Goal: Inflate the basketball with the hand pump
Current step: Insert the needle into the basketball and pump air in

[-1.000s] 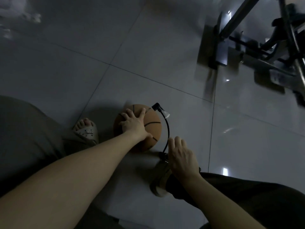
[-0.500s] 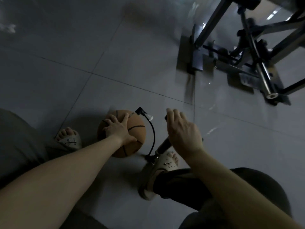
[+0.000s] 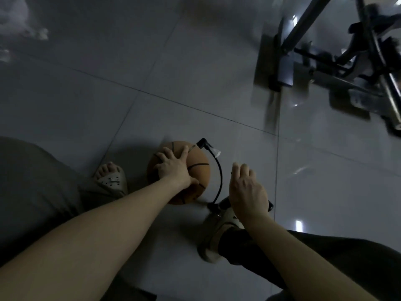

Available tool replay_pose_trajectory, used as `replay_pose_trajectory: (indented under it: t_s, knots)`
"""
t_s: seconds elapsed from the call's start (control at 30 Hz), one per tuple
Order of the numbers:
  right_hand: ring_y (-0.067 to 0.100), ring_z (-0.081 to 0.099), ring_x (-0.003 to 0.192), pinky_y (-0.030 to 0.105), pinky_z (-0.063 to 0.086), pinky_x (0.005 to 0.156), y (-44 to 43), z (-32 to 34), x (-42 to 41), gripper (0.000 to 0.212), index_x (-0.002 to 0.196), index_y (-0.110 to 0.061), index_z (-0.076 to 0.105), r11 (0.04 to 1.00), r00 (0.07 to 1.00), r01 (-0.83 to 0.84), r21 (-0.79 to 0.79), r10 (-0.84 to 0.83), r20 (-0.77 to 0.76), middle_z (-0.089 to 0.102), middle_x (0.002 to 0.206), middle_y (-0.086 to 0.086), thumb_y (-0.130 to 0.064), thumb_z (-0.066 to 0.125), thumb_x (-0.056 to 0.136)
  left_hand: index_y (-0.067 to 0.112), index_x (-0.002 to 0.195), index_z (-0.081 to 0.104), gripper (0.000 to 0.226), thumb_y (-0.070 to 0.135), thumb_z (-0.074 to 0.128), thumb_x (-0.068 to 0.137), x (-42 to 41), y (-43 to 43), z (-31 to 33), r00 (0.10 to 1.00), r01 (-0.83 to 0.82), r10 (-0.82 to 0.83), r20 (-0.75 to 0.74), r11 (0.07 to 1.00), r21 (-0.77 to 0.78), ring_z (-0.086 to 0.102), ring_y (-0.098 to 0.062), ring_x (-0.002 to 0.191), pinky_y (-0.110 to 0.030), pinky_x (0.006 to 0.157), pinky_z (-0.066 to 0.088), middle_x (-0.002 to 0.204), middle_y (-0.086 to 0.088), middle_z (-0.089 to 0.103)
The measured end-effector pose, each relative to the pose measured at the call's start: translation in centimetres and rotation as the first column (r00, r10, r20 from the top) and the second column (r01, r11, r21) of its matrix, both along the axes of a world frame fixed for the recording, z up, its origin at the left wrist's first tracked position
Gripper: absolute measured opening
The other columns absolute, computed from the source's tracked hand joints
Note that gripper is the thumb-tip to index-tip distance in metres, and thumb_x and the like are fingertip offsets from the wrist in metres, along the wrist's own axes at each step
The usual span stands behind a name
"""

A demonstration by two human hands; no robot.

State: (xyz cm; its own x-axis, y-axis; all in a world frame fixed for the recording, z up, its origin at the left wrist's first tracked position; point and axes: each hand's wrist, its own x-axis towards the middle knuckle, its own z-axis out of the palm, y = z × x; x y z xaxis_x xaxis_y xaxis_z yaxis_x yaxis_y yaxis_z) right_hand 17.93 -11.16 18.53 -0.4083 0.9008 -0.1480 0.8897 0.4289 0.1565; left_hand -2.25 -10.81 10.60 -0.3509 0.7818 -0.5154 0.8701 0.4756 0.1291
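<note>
An orange basketball [image 3: 198,168] sits on the tiled floor between my feet. My left hand [image 3: 173,168] lies spread over its top and holds it down. A black hose [image 3: 220,177] curves from the pump's foot up to a black nozzle [image 3: 202,142] at the ball's upper right. My right hand [image 3: 247,192] covers the hand pump's handle, and only the handle's black end [image 3: 270,206] sticks out at the right. The pump's body is hidden under that hand.
My right foot in a light sandal [image 3: 213,233] stands at the pump's foot, and my left sandalled foot [image 3: 110,177] is left of the ball. A dark metal frame with bars and a base plate [image 3: 284,70] stands at the upper right.
My right hand rose with the pump handle half a second ago and has now come back down. The left hand has stayed on the ball.
</note>
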Motion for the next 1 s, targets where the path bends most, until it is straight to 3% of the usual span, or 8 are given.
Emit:
replay_pose_trajectory:
  t_s: [0.1, 0.23, 0.4, 0.47, 0.63, 0.7, 0.83, 1.0]
  knots:
    - [0.021, 0.048, 0.085, 0.027, 0.047, 0.051, -0.8, -1.8, 0.3, 0.047, 0.137, -0.007, 0.037, 0.998, 1.0, 0.004, -0.055, -0.005, -0.018, 0.049, 0.108, 0.01, -0.015, 0.038, 0.091, 0.039, 0.157, -0.01, 0.13, 0.079, 0.071, 0.064, 0.0, 0.2, -0.1, 1.0, 0.009, -0.009, -0.007, 1.0, 0.0, 0.007, -0.057, 0.144, -0.066, 0.102, 0.041, 0.16, -0.031, -0.003]
    - [0.02, 0.048, 0.085, 0.027, 0.049, 0.054, -0.9, -3.2, 0.7, 0.049, 0.14, -0.007, 0.035, 0.998, 1.0, 0.002, -0.06, -0.004, -0.027, 0.048, 0.111, 0.011, -0.016, 0.046, 0.093, 0.039, 0.157, -0.01, 0.128, 0.079, 0.071, 0.066, 0.1, 0.2, -0.4, 1.0, 0.018, -0.018, -0.018, 1.0, 0.013, 0.008, -0.057, 0.144, -0.065, 0.102, 0.041, 0.16, -0.031, -0.002]
    - [0.021, 0.05, 0.092, 0.031, 0.052, 0.063, -2.5, -0.8, -0.1, 0.054, 0.143, -0.008, 0.034, 0.985, 0.994, -0.036, -0.166, 0.018, -0.106, 0.047, 0.118, 0.01, -0.012, 0.052, 0.092, 0.04, 0.157, -0.01, 0.127, 0.078, 0.071, 0.067, -0.1, -0.6, -0.3, 1.0, 0.001, -0.001, -0.004, 1.0, 0.022, 0.008, -0.056, 0.145, -0.066, 0.103, 0.04, 0.161, -0.03, -0.004]
    - [0.019, 0.051, 0.095, 0.027, 0.046, 0.065, -1.5, 2.0, -0.2, 0.055, 0.144, -0.01, 0.03, 0.992, 0.985, -0.051, -0.118, 0.03, -0.172, 0.047, 0.121, 0.008, -0.011, 0.051, 0.093, 0.04, 0.157, -0.011, 0.126, 0.079, 0.07, 0.068, -0.3, -0.9, -0.4, 1.0, 0.003, -0.003, -0.007, 1.0, 0.025, 0.009, -0.055, 0.145, -0.065, 0.103, 0.04, 0.161, -0.03, -0.004]
    - [0.027, 0.057, 0.09, 0.036, 0.048, 0.07, 2.2, 8.0, -0.5, 0.029, 0.122, -0.01, 0.042, 0.988, 0.932, 0.155, -0.004, -0.147, -0.332, 0.052, 0.111, 0.01, -0.009, 0.048, 0.094, 0.038, 0.158, -0.009, 0.124, 0.077, 0.068, 0.069, -0.5, -1.5, -0.3, 1.0, 0.021, -0.021, 0.023, 0.999, 0.029, 0.009, -0.057, 0.144, -0.065, 0.103, 0.039, 0.16, -0.032, -0.003]
    - [0.022, 0.053, 0.084, 0.033, 0.043, 0.065, 1.2, 8.1, -0.6, 0.021, 0.116, -0.012, 0.042, 0.986, 0.937, 0.167, 0.008, -0.156, -0.313, 0.05, 0.106, 0.007, -0.011, 0.046, 0.096, 0.038, 0.158, -0.009, 0.125, 0.077, 0.069, 0.067, -0.7, -1.3, -0.2, 0.999, 0.019, -0.02, 0.026, 1.0, 0.023, 0.009, -0.057, 0.143, -0.066, 0.103, 0.039, 0.159, -0.032, -0.002]
    - [0.013, 0.042, 0.079, 0.024, 0.036, 0.058, -2.3, 5.1, -0.4, 0.032, 0.128, -0.011, 0.038, 0.997, 0.979, 0.082, -0.01, -0.083, -0.188, 0.045, 0.105, 0.003, -0.015, 0.04, 0.096, 0.039, 0.157, -0.011, 0.128, 0.078, 0.07, 0.066, -0.6, -0.6, -0.2, 1.0, 0.02, -0.02, -0.002, 1.0, 0.007, 0.009, -0.056, 0.144, -0.066, 0.102, 0.041, 0.159, -0.032, -0.002]
    - [0.015, 0.043, 0.082, 0.027, 0.046, 0.057, -3.2, 0.7, 0.3, 0.041, 0.136, -0.009, 0.036, 0.992, 0.984, 0.087, -0.093, -0.1, -0.148, 0.044, 0.109, 0.006, -0.015, 0.042, 0.096, 0.038, 0.157, -0.013, 0.124, 0.077, 0.068, 0.071, 0.3, -0.5, -0.4, 0.999, 0.013, -0.012, -0.037, 1.0, 0.007, 0.005, -0.056, 0.146, -0.066, 0.104, 0.039, 0.161, -0.031, -0.006]
